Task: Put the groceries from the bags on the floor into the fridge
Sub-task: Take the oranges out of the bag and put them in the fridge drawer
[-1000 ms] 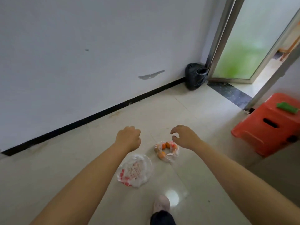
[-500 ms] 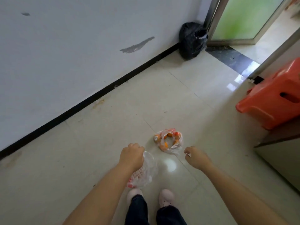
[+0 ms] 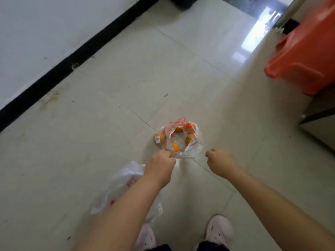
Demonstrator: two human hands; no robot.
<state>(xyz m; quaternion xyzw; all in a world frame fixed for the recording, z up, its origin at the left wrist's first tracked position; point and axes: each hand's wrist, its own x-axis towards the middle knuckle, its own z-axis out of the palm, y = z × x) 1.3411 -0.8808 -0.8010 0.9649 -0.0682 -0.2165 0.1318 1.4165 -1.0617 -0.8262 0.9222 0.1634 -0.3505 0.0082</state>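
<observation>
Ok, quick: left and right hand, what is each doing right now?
Left hand: pinching the near edge of the bag of oranges.
Right hand: fingers curled, holding nothing.

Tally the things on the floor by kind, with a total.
Clear plastic bags: 2, one holding oranges, one with red print
Red plastic stools: 1
Pale pink shoes: 2
Total: 5

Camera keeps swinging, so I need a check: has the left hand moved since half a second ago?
Yes. The left hand has gone forward from the white printed bag to the near edge of the bag of oranges, which rests on the floor.
</observation>
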